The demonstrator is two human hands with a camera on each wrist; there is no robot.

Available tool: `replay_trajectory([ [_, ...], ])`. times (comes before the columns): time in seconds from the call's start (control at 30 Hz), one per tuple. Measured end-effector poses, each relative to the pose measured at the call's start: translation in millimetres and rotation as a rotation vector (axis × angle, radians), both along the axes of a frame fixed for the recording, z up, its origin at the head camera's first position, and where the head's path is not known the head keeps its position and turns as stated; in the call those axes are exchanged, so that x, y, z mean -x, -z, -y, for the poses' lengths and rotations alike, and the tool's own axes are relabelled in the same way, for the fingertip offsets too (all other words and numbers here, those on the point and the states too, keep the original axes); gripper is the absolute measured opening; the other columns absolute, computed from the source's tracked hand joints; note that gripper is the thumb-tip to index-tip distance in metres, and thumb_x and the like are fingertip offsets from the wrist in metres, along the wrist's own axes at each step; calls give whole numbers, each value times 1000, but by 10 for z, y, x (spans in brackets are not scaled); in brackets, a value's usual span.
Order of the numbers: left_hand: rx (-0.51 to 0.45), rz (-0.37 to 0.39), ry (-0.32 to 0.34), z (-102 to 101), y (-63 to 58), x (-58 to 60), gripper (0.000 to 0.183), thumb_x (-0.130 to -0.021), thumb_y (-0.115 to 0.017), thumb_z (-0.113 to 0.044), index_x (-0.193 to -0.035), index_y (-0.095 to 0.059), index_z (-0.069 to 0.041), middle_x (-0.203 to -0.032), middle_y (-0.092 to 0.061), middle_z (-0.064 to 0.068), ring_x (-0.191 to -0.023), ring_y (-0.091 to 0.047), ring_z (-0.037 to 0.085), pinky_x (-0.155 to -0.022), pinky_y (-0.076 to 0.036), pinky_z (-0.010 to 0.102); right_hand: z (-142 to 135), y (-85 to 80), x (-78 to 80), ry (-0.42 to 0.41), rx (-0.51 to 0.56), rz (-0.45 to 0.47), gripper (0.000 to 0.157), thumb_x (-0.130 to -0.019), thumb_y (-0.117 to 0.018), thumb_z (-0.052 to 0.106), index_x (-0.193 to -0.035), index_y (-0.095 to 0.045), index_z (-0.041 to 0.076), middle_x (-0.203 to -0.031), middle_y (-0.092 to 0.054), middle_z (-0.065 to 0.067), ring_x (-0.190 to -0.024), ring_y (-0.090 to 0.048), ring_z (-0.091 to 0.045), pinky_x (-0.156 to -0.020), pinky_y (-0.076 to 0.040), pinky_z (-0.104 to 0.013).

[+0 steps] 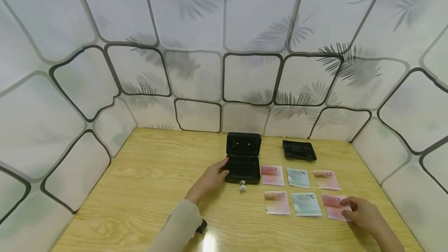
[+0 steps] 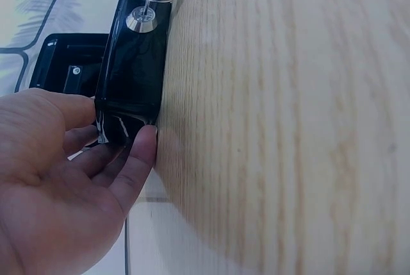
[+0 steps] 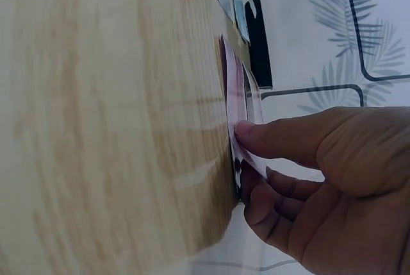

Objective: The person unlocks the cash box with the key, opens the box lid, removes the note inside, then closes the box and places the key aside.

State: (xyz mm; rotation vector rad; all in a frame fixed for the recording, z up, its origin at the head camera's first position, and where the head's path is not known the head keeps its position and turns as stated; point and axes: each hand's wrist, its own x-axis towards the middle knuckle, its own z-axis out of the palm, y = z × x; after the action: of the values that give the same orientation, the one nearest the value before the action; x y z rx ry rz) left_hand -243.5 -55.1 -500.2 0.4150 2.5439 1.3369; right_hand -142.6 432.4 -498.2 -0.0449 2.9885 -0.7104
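Note:
A black cash box [image 1: 259,172] stands with its lid [image 1: 243,145] raised and its interior facing up. A key [image 1: 243,186] with a ring sits in its front lock, also visible in the left wrist view. My left hand [image 1: 210,178] holds the box's left side, thumb low near the front corner and fingers along the wall [image 2: 131,63]. At the right, my right hand [image 1: 365,215] pinches the right edge of a pink 100 banknote [image 1: 332,207]. The right wrist view shows the thumb on the note [image 3: 236,95], with fingers at its edge.
Between box and right hand lie other notes in two rows: a pink 100 [image 1: 273,175], 50s [image 1: 298,178] [image 1: 307,204] and 20s [image 1: 327,180] [image 1: 277,203]. A black compartment tray [image 1: 299,151] lies behind them. Patterned fabric walls [image 1: 199,77] enclose the wooden table [image 1: 147,174].

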Motion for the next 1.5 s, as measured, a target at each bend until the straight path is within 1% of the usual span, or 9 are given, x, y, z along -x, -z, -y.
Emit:
replay_trajectory([
  [0.7, 14, 4, -12, -7, -19, -21, 56, -109, -52, -11, -162, -33, -6, -160, -39, 23, -147, -36, 37, -98, -43, 46, 10, 21, 30, -23, -10, 3, 16, -84, -79, 6, -100, -75, 2, -85, -63, -1, -79, -55, -18, -68, -48, -36],
  [0.93, 18, 1, -5, -5, -11, -10, 56, -109, -52, -12, -162, -34, -6, -161, -37, 22, -148, -35, 38, -103, -43, 48, -3, -41, -4, -1, 49, 46, 15, -94, -71, 7, -102, -71, -6, -93, -72, -13, -83, -64, -24, -70, -54, -39],
  [1.03, 21, 5, -1, -3, -18, -8, 56, -109, -52, -13, -162, -33, -7, -162, -35, 21, -140, -45, 35, -96, -44, 45, -11, -90, -3, 31, 76, 42, 23, -100, -66, 13, -106, -69, -9, -97, -72, -17, -85, -67, -27, -69, -54, -38],
  [1.1, 22, 10, -1, -3, -23, -7, 57, -110, -51, -13, -163, -32, -8, -163, -34, 21, -120, -56, 37, -88, -46, 44, -17, -118, 7, 41, 78, 18, 29, -103, -64, 17, -111, -68, -11, -102, -72, -21, -89, -68, -32, -70, -55, -39],
  [1.13, 22, 15, -1, -3, -28, -8, 57, -110, -51, -14, -163, -31, -9, -164, -33, 21, -107, -58, 37, -84, -46, 43, -18, -132, 12, 50, 74, -1, 32, -104, -64, 19, -113, -67, -11, -105, -71, -22, -91, -68, -33, -70, -55, -38],
  [1.2, 27, 12, -3, -4, -36, -9, 57, -110, -51, -14, -163, -32, -9, -164, -33, 20, -101, -56, 35, -82, -46, 42, -22, -162, 22, 61, 87, -27, 37, -105, -63, 22, -119, -65, -12, -111, -70, -27, -95, -69, -36, -71, -55, -36],
  [1.27, 26, 14, -3, -5, -38, -12, 57, -110, -51, -14, -163, -32, -9, -164, -33, 20, -107, -58, 36, -83, -47, 43, -24, -187, 35, 67, 108, -58, 41, -105, -64, 23, -124, -63, -13, -115, -68, -29, -95, -69, -30, -70, -54, -29],
  [1.37, 28, 10, -5, -6, -38, -18, 56, -110, -51, -13, -162, -33, -8, -163, -34, 20, -132, -48, 31, -93, -44, 44, -20, -222, 52, 67, 182, -104, 42, -104, -64, 20, -127, -60, -14, -117, -67, -31, -90, -65, -8, -68, -52, -22],
  [1.5, 26, 13, -7, -3, -31, -14, 56, -109, -52, -13, -162, -33, -8, -163, -34, 20, -134, -47, 33, -95, -44, 46, -7, -265, 76, 53, 267, -167, 39, -104, -65, 14, -128, -59, -16, -115, -68, -31, -85, -55, 13, -67, -52, -19],
])
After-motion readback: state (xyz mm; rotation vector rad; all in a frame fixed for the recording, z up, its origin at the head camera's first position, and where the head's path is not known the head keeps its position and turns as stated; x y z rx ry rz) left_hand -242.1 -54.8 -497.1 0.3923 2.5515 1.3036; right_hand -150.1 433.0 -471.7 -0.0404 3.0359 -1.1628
